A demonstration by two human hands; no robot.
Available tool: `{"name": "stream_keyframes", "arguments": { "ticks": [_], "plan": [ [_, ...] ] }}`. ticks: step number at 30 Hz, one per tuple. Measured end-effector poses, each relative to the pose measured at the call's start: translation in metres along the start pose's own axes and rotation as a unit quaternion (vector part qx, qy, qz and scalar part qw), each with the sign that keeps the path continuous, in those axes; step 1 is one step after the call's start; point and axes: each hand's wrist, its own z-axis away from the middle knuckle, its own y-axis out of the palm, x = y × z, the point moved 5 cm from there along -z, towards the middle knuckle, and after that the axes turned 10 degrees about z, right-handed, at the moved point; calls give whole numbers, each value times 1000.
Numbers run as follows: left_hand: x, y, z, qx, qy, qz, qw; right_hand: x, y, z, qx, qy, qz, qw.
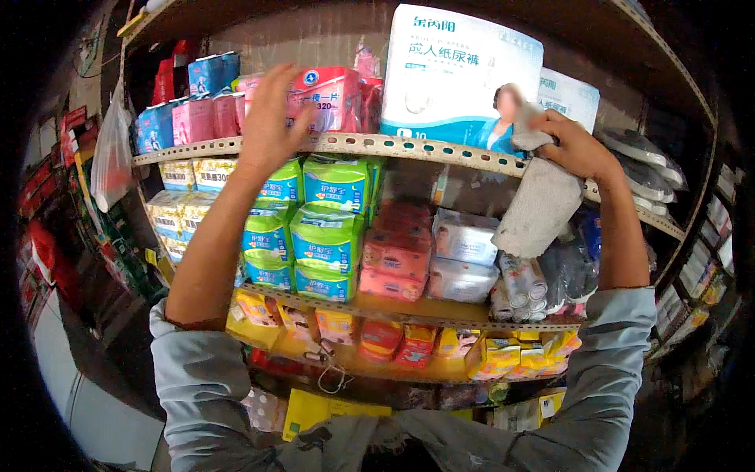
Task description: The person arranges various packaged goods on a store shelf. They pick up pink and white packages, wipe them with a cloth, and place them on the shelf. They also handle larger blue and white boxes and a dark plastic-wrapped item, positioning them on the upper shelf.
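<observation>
My left hand [271,118] is raised to the upper shelf [440,151], its fingers stretched up and the thumb apart. It lies against a row of pink packs, beside a red-pink pad pack [338,98]; its fingers partly hide the packs. My right hand [578,145] is closed on a grey cloth [543,204]. A bunched end of the cloth sticks out above the fingers, and the rest hangs down over the perforated shelf edge. Behind that hand stands a large white and teal diaper pack [452,79], with a second diaper pack [570,94] partly behind it.
Blue packs [153,130] stand at the upper left, near a hanging plastic bag [110,157]. Below are stacked green pad packs [326,185], red packs [397,252] and white wipes packs [464,236]. Yellow packs [503,358] line a lower shelf. Dark wrapped items [641,165] lie far right.
</observation>
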Motion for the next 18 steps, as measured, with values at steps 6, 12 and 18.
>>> {"name": "stream_keyframes", "arguments": {
  "ticks": [6,12,18],
  "plan": [
    [-50,33,-18,109,-105,138,979,-37,12,-2,123,193,233,945],
    [-26,77,-17,109,-306,359,875,63,-34,-7,-347,6,95,933],
    [-3,117,-23,39,-358,434,826,28,24,-32,-30,-8,82,996]
  ]
}}
